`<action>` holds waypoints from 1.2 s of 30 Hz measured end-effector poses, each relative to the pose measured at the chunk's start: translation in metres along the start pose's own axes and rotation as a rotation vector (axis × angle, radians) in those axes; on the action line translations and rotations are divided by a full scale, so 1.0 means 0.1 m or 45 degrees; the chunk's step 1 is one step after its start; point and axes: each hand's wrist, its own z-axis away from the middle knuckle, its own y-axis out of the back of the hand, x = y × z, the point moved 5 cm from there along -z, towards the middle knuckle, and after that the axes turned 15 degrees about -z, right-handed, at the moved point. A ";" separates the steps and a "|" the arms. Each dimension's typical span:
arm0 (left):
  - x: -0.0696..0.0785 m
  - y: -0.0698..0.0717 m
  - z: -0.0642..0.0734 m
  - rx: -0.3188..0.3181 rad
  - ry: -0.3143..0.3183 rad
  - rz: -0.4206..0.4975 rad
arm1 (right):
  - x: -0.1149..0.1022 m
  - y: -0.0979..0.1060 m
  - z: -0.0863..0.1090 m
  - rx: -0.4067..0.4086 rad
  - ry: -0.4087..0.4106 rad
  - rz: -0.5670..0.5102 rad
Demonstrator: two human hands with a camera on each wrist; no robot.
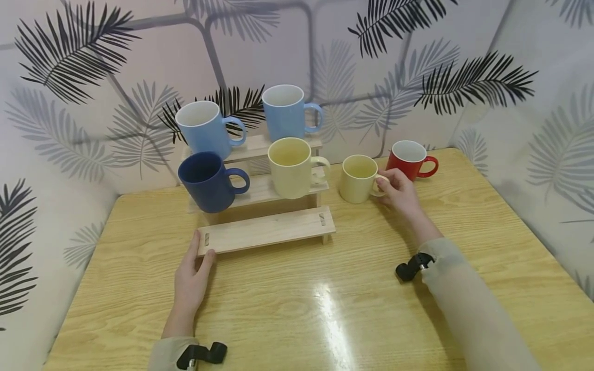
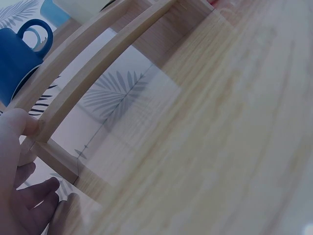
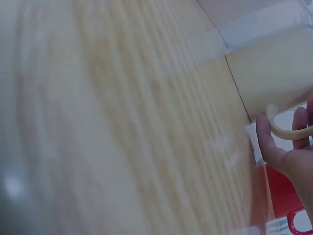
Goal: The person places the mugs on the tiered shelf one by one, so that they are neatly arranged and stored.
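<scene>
My left hand (image 1: 190, 281) grips the left end of the lowest step of a three-tier wooden rack (image 1: 266, 231). In the left wrist view, the thumb (image 2: 22, 121) presses the step's front edge, with the other fingers lower beside the rack's leg. On the table to the right of the rack stands a pale yellow mug (image 1: 355, 184), upright. My right hand (image 1: 401, 195) pinches that mug's handle (image 3: 288, 133). Just behind this hand is a red mug (image 1: 394, 164) with a white inside, its handle pointing right.
Two light blue mugs, one left (image 1: 204, 136) and one right (image 1: 284, 121), stand on the rack's top tier. A dark blue mug (image 1: 211, 190) and a second yellow mug (image 1: 291, 178) occupy the middle tier. A leaf-patterned wall covering (image 1: 343, 62) borders the wooden table (image 1: 278, 309).
</scene>
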 end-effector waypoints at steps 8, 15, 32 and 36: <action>-0.01 -0.01 0.00 -0.001 0.008 -0.006 | 0.04 -0.03 -0.02 -0.060 0.052 0.066; 0.00 -0.01 0.00 -0.005 0.008 -0.003 | -0.02 -0.06 0.04 -0.054 0.112 0.077; -0.01 -0.01 0.00 0.015 0.008 0.021 | -0.21 -0.28 0.28 -0.105 0.104 -0.176; -0.02 0.00 0.00 0.014 0.010 0.011 | -0.21 -0.29 0.35 -0.146 0.084 -0.155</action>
